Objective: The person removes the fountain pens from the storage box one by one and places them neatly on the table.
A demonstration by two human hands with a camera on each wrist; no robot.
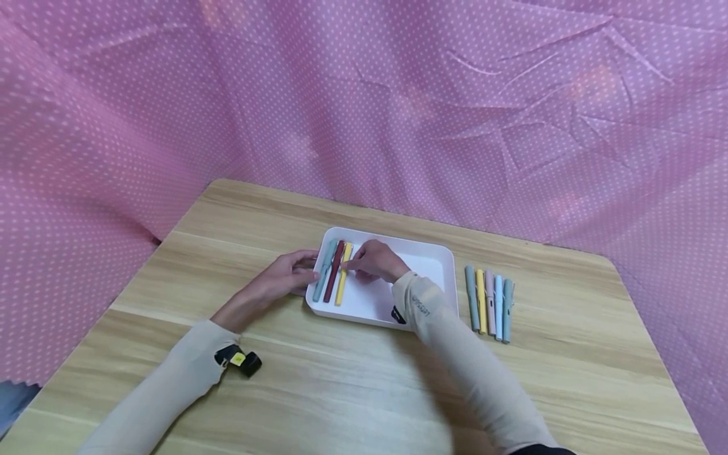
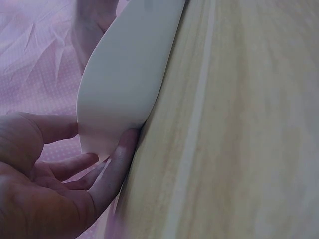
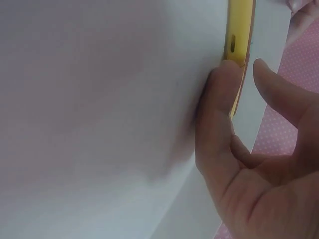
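Yellow pen (image 1: 344,274), lying third in a row at the left end of the white tray (image 1: 432,253), under the straight fingers (image 3: 219,99) of the right hand (image 1: 375,260), which press it without curling round; judged light, rigid, smooth and apt to roll, best pinched mid-barrel. Left hand (image 1: 284,275), fingers relaxed, rests against the tray's left rim. Beside it: grey-green pen (image 1: 326,270), dark red pen (image 1: 334,272); five further pens (image 1: 489,302) near the table's right edge.
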